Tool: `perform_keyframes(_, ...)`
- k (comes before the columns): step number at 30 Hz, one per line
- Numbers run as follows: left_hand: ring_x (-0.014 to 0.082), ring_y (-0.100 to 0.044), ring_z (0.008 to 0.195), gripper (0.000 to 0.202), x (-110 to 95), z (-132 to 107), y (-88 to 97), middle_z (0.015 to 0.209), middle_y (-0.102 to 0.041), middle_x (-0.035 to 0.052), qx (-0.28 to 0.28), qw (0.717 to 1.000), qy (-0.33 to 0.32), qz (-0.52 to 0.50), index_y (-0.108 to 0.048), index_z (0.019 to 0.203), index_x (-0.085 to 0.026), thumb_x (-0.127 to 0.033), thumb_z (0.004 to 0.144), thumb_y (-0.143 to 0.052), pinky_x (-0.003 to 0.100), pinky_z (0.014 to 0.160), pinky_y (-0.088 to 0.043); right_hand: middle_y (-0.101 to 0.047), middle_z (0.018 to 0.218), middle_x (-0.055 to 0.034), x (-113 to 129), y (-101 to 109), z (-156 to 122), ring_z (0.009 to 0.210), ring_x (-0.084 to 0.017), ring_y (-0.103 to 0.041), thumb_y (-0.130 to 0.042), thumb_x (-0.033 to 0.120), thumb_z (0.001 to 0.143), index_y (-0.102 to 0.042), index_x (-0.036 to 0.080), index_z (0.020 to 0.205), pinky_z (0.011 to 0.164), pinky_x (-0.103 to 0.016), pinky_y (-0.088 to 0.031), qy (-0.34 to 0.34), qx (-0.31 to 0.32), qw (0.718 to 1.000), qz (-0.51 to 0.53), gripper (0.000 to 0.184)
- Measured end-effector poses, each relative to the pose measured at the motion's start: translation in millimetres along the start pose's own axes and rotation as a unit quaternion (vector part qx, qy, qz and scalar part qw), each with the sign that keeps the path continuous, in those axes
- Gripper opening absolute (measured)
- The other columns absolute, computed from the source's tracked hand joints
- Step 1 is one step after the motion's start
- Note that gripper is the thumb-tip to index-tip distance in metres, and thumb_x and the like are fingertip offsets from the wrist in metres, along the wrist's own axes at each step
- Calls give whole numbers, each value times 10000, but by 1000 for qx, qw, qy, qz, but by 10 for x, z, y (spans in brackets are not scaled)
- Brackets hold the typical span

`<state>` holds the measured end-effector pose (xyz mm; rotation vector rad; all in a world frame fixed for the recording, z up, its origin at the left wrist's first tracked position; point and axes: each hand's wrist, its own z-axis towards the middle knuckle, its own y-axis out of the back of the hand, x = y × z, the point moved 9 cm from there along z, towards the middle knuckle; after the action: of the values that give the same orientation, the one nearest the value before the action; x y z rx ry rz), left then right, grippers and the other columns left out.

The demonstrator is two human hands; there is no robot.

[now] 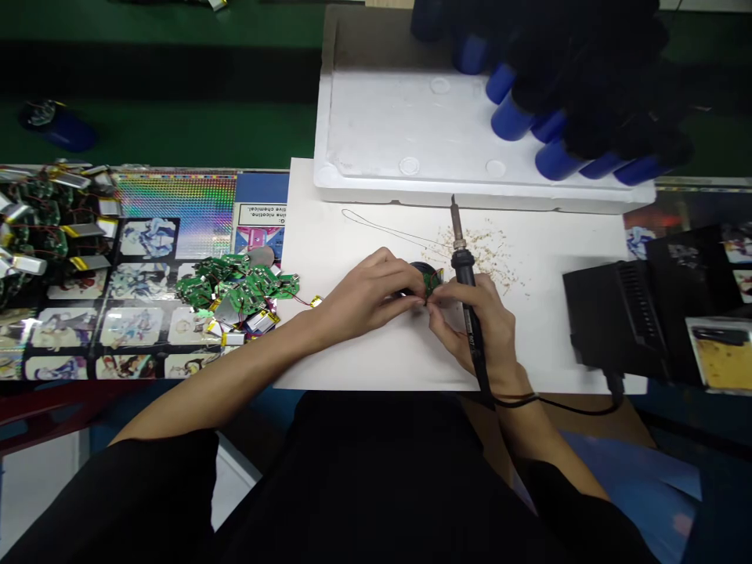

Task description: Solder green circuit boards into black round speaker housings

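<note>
In the head view my left hand (385, 288) is closed around a small dark round housing, with a green circuit board (433, 279) showing at its right side. My right hand (485, 321) has a black soldering iron (464, 270) tucked across it, the metal tip pointing away from me. Its thumb and forefinger are pinched together at the board's near edge, almost touching my left fingertips. What lies between those fingertips is hidden. A thin loop of wire (381, 228) rests on the white sheet (346, 364) beyond my hands.
Green boards with wires and battery cells (238, 286) are piled to the left, beside a larger heap (52, 227). Blue cylinders (511, 117) stand on a white foam tray (376, 117) behind. A black box (611, 317) sits right. Yellowish crumbs (487, 251) dot the sheet.
</note>
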<state>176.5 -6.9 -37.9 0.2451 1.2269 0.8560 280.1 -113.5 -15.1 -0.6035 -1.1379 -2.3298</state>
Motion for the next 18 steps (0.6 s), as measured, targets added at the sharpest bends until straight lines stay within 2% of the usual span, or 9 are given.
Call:
perform_keyframes(4, 194, -627, 1026, 146, -2, 6, -13, 1123, -764, 54, 8, 1000, 4, 6, -687, 1107, -209, -322, 1107, -595, 355, 962, -485, -799, 1021, -14, -17, 47, -39, 955, -248, -719, -755, 77, 911, -673, 316, 1260, 846, -421, -620, -7, 5, 1000, 18, 431)
perform_keyframes(6, 195, -623, 1023, 146, -32, 16, -17, 1140, -764, 59, 15, 1000, -3, 18, -685, 1092, -206, -306, 1112, -581, 357, 958, -480, -804, 1011, -30, -53, 115, -68, 954, -254, -734, -691, 168, 992, -699, 306, 1250, 858, -442, -618, -34, -9, 998, 51, 293)
perform_keyframes(7, 194, -621, 1014, 148, -53, 22, -17, 1145, -766, 61, 19, 999, -9, 26, -682, 1083, -202, -296, 1115, -572, 357, 951, -479, -795, 956, -32, -80, 176, -83, 898, -249, -738, -643, 245, 1039, -703, 302, 1264, 809, -431, -616, -52, -32, 995, 80, 240)
perform_keyframes(9, 193, -625, 999, 157, -93, 35, -19, 1142, -770, 63, 25, 999, -21, 41, -676, 1069, -195, -278, 1122, -554, 358, 933, -478, -745, 848, -17, -148, 346, -120, 720, -220, -704, -590, 417, 1076, -690, 308, 1321, 640, -376, -569, -88, -107, 979, 149, 286)
perform_keyframes(11, 195, -632, 1001, 162, -127, 46, -17, 1136, -772, 65, 28, 997, -30, 60, -672, 1071, -186, -262, 1126, -541, 359, 920, -480, -703, 838, -1, -228, 502, -168, 614, -188, -650, -661, 532, 1019, -673, 325, 1347, 531, -335, -495, -122, -174, 954, 210, 388)
perform_keyframes(13, 199, -630, 999, 169, -164, 54, -24, 1151, -772, 71, 31, 995, -41, 90, -678, 1079, -178, -253, 1127, -534, 359, 911, -485, -702, 867, -3, -283, 600, -204, 602, -175, -645, -747, 520, 951, -703, 306, 1271, 501, -318, -477, -149, -192, 943, 227, 387)
perform_keyframes(18, 209, -580, 958, 205, -220, 66, -50, 1175, -775, 75, 44, 980, -53, 184, -710, 1114, -178, -260, 1131, -523, 357, 858, -486, -700, 726, -5, -332, 876, -380, 535, -166, -654, -828, 358, 886, -769, 224, 978, 449, -297, -500, -173, -174, 962, 122, 173)
